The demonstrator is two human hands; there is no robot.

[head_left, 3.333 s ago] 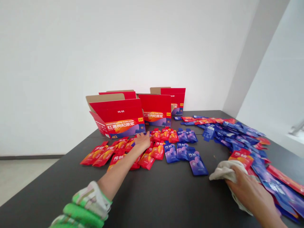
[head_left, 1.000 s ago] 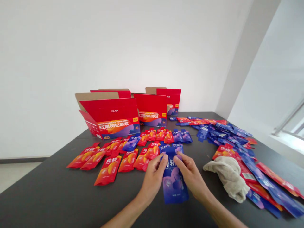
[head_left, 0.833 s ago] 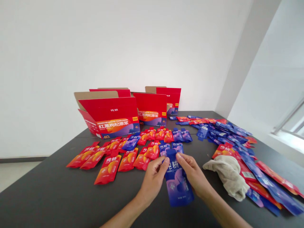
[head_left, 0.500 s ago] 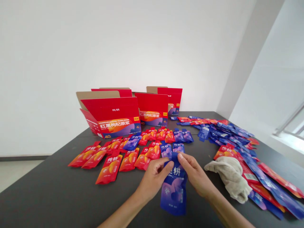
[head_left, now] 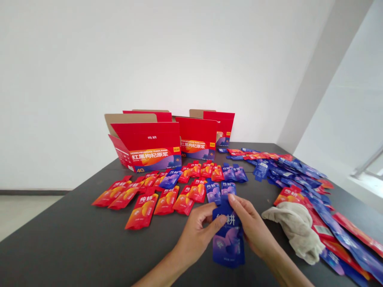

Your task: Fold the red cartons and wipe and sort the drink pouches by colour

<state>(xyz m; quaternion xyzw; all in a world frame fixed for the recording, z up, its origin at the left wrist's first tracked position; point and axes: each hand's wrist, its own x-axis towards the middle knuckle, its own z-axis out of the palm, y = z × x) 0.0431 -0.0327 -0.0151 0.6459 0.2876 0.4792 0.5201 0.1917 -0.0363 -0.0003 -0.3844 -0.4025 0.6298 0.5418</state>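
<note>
Well, the person holds a blue pouch (head_left: 229,249) at six o'clock, close above the black table (head_left: 89,247), with its printed face up. The left hand (head_left: 194,229) presses its thumb on the front of it, and the right hand (head_left: 257,229) pinches near the top edge; the fingers behind I cannot see. Perhaps a second pouch is under it, but I cannot tell. The step in hand is, I think, handling this pouch at its upper end. From such a grip, a move calls for light, even pressure from both hands. Red pouches (head_left: 141,213) lie around ten to eleven o'clock, the open boxes (head_left: 152,139) stand at eleven, and the grey cloth (head_left: 299,229) rests at two, touching the mixed pile (head_left: 299,169).
</note>
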